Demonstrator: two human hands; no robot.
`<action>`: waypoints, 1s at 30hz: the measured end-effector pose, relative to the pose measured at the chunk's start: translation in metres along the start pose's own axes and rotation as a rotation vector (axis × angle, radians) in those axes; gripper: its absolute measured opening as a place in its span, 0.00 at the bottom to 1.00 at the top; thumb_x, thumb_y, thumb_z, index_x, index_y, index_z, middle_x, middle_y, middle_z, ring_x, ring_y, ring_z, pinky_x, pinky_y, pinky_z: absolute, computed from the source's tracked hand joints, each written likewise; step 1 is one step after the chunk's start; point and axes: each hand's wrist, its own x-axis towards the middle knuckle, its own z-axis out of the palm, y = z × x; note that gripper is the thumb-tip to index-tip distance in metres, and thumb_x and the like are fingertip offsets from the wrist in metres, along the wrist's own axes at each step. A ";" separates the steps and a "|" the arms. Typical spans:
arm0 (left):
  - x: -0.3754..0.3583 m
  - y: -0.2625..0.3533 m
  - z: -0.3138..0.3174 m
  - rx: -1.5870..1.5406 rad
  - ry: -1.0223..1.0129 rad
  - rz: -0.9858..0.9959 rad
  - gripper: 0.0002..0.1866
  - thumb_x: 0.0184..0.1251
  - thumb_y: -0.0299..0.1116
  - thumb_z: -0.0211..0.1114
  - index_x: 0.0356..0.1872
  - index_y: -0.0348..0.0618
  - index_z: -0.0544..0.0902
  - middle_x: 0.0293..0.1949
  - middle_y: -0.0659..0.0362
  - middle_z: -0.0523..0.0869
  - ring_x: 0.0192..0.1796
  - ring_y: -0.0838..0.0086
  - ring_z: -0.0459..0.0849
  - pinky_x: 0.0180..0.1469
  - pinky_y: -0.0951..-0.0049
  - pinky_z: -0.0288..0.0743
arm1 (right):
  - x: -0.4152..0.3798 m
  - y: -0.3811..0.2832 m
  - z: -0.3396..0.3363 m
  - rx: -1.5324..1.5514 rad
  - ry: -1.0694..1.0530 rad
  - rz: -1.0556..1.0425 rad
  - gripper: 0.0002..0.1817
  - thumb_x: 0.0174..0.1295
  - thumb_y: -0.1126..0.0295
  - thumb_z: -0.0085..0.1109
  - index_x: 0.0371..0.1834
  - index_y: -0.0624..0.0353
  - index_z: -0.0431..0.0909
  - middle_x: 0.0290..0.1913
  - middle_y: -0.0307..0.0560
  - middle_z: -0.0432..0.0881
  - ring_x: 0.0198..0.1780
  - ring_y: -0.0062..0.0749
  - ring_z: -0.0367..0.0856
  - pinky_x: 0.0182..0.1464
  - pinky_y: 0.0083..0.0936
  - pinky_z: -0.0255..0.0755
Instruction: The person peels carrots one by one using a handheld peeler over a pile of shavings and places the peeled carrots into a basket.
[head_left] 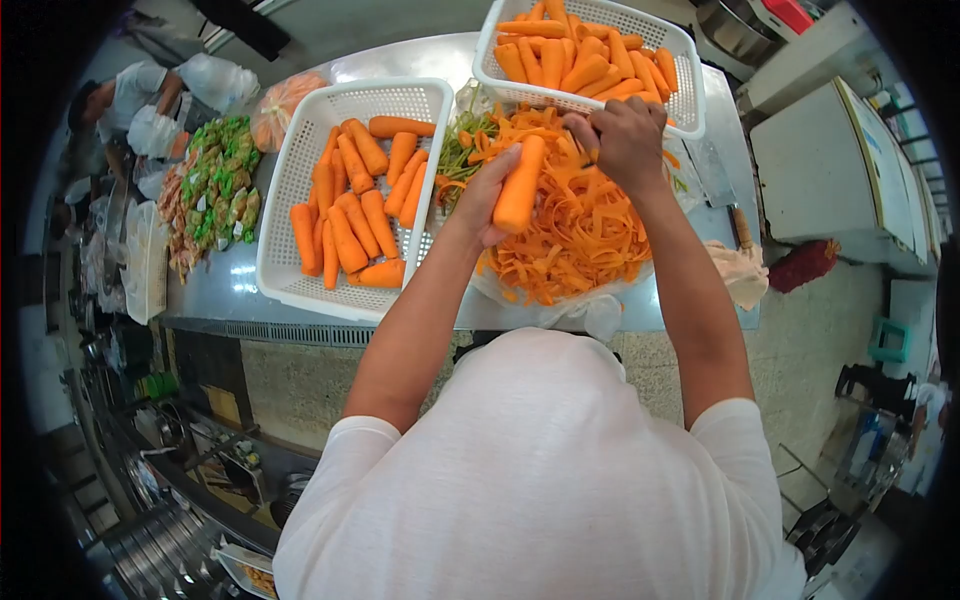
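My left hand [483, 193] is wrapped round a thick orange carrot [521, 186], held tilted above a heap of carrot peelings [590, 240]. Close by on the right, my right hand [625, 142] is closed with the thumb side toward the carrot. What it grips is hidden by the fingers and blur. Green carrot tops [466, 148] lie at the left of the peelings. Under the heap shows a clear plastic bag [580, 308]. To the left of my hands stands a white basket [384, 97] of smooth carrots; another white basket [570, 98] full of carrots is beyond them.
A knife [714, 176] lies on the metal table [240, 285] at the right, near a crumpled cloth [740, 272]. Green-wrapped bundles [215, 180] are piled at the left, by an orange-filled bag [283, 108]. Another person [140, 95] is at the far left.
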 end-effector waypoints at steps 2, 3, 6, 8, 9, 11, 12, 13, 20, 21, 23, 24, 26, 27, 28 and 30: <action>0.015 0.000 0.001 -0.083 0.158 0.057 0.21 0.83 0.50 0.53 0.62 0.45 0.74 0.41 0.57 0.85 0.35 0.71 0.88 0.32 0.67 0.87 | -0.010 -0.027 -0.015 0.067 -0.011 -0.081 0.24 0.63 0.43 0.66 0.18 0.47 0.84 0.23 0.35 0.78 0.37 0.33 0.76 0.52 0.38 0.58; 0.017 0.000 0.006 -0.088 0.161 0.064 0.21 0.83 0.50 0.53 0.62 0.45 0.74 0.41 0.57 0.85 0.35 0.71 0.88 0.32 0.67 0.87 | -0.014 -0.040 -0.021 0.124 -0.017 -0.141 0.23 0.62 0.43 0.67 0.17 0.47 0.84 0.24 0.35 0.77 0.38 0.33 0.76 0.52 0.38 0.58; 0.020 0.004 0.019 -0.237 0.210 0.031 0.18 0.83 0.45 0.53 0.62 0.45 0.75 0.43 0.58 0.84 0.38 0.75 0.87 0.35 0.71 0.87 | -0.014 -0.055 -0.012 0.123 0.059 -0.262 0.22 0.60 0.44 0.68 0.17 0.46 0.83 0.25 0.34 0.76 0.39 0.34 0.75 0.54 0.39 0.59; 0.014 -0.003 0.006 -0.065 -0.004 0.026 0.18 0.83 0.45 0.54 0.62 0.45 0.75 0.42 0.58 0.85 0.36 0.74 0.88 0.32 0.69 0.87 | -0.009 -0.038 0.002 0.056 0.043 -0.246 0.22 0.60 0.44 0.68 0.17 0.46 0.83 0.25 0.33 0.77 0.38 0.34 0.75 0.53 0.39 0.59; 0.010 -0.006 0.002 -0.061 -0.008 0.014 0.18 0.83 0.45 0.54 0.62 0.45 0.75 0.42 0.58 0.85 0.36 0.74 0.88 0.32 0.69 0.87 | -0.003 -0.023 0.008 0.050 0.042 -0.235 0.22 0.60 0.44 0.68 0.17 0.46 0.83 0.25 0.33 0.77 0.38 0.34 0.75 0.53 0.39 0.59; 0.001 -0.009 -0.004 -0.033 -0.020 -0.107 0.22 0.81 0.47 0.57 0.66 0.45 0.74 0.41 0.57 0.86 0.36 0.72 0.88 0.26 0.71 0.86 | 0.005 0.000 0.012 -0.033 0.077 -0.098 0.23 0.61 0.45 0.68 0.16 0.47 0.82 0.24 0.33 0.77 0.38 0.34 0.74 0.53 0.39 0.59; -0.001 -0.010 -0.002 -0.053 -0.048 -0.081 0.21 0.82 0.44 0.53 0.67 0.45 0.73 0.42 0.56 0.86 0.37 0.72 0.88 0.31 0.67 0.88 | 0.005 0.003 0.009 -0.008 0.077 -0.052 0.23 0.61 0.45 0.68 0.16 0.47 0.83 0.24 0.34 0.77 0.37 0.33 0.74 0.52 0.38 0.59; 0.002 -0.010 -0.003 -0.059 -0.046 -0.074 0.21 0.82 0.44 0.53 0.67 0.45 0.73 0.42 0.56 0.86 0.37 0.72 0.88 0.31 0.67 0.88 | 0.006 -0.004 0.000 -0.004 0.074 -0.061 0.23 0.61 0.45 0.68 0.16 0.47 0.83 0.24 0.34 0.77 0.37 0.33 0.74 0.52 0.38 0.59; 0.013 0.005 0.029 -0.143 0.161 0.106 0.21 0.84 0.39 0.43 0.71 0.48 0.70 0.47 0.55 0.85 0.41 0.71 0.89 0.41 0.66 0.89 | -0.014 -0.065 -0.021 0.148 0.011 -0.282 0.22 0.60 0.44 0.68 0.17 0.46 0.83 0.26 0.34 0.79 0.37 0.32 0.76 0.50 0.39 0.60; 0.011 0.003 0.025 -0.113 0.080 0.085 0.22 0.83 0.39 0.46 0.72 0.49 0.70 0.46 0.53 0.85 0.43 0.70 0.89 0.46 0.61 0.90 | -0.006 -0.048 -0.007 0.058 0.015 -0.244 0.22 0.60 0.43 0.68 0.18 0.45 0.84 0.25 0.34 0.79 0.37 0.31 0.77 0.50 0.38 0.59; 0.001 0.002 0.012 -0.001 0.028 0.022 0.22 0.83 0.40 0.47 0.72 0.48 0.70 0.49 0.53 0.85 0.46 0.69 0.89 0.49 0.62 0.89 | 0.002 -0.013 0.007 -0.041 0.016 -0.194 0.21 0.60 0.43 0.68 0.18 0.45 0.86 0.24 0.34 0.79 0.36 0.30 0.77 0.50 0.38 0.59; -0.004 0.001 0.009 0.102 -0.014 -0.021 0.22 0.84 0.41 0.47 0.73 0.48 0.70 0.53 0.53 0.85 0.50 0.68 0.89 0.53 0.63 0.88 | 0.007 -0.001 0.006 -0.073 0.004 -0.116 0.21 0.60 0.43 0.68 0.18 0.44 0.86 0.23 0.34 0.79 0.36 0.30 0.77 0.50 0.38 0.59; -0.001 0.000 0.010 0.119 0.021 0.004 0.22 0.84 0.42 0.47 0.72 0.47 0.71 0.53 0.53 0.85 0.48 0.69 0.89 0.49 0.66 0.89 | 0.005 0.008 0.003 -0.095 0.012 -0.035 0.22 0.60 0.44 0.68 0.16 0.45 0.86 0.21 0.34 0.78 0.35 0.31 0.77 0.49 0.38 0.60; 0.000 -0.002 0.011 0.126 0.064 0.036 0.22 0.85 0.43 0.48 0.71 0.46 0.71 0.53 0.53 0.85 0.46 0.69 0.90 0.45 0.70 0.90 | 0.005 -0.004 -0.007 -0.089 0.010 -0.053 0.22 0.60 0.44 0.68 0.16 0.45 0.86 0.21 0.34 0.78 0.35 0.31 0.77 0.49 0.38 0.60; 0.006 -0.004 0.009 0.111 0.072 0.049 0.22 0.85 0.43 0.48 0.71 0.46 0.71 0.53 0.53 0.85 0.46 0.69 0.90 0.45 0.70 0.90 | 0.002 -0.024 -0.017 -0.028 0.007 -0.095 0.22 0.60 0.43 0.68 0.16 0.45 0.85 0.21 0.34 0.78 0.35 0.31 0.76 0.50 0.38 0.60; 0.026 -0.004 0.006 -0.224 0.080 0.036 0.22 0.85 0.47 0.48 0.68 0.45 0.71 0.51 0.58 0.84 0.42 0.73 0.89 0.40 0.72 0.88 | -0.004 -0.057 -0.029 0.029 0.005 -0.156 0.23 0.60 0.43 0.68 0.16 0.46 0.85 0.22 0.35 0.78 0.35 0.32 0.76 0.51 0.38 0.60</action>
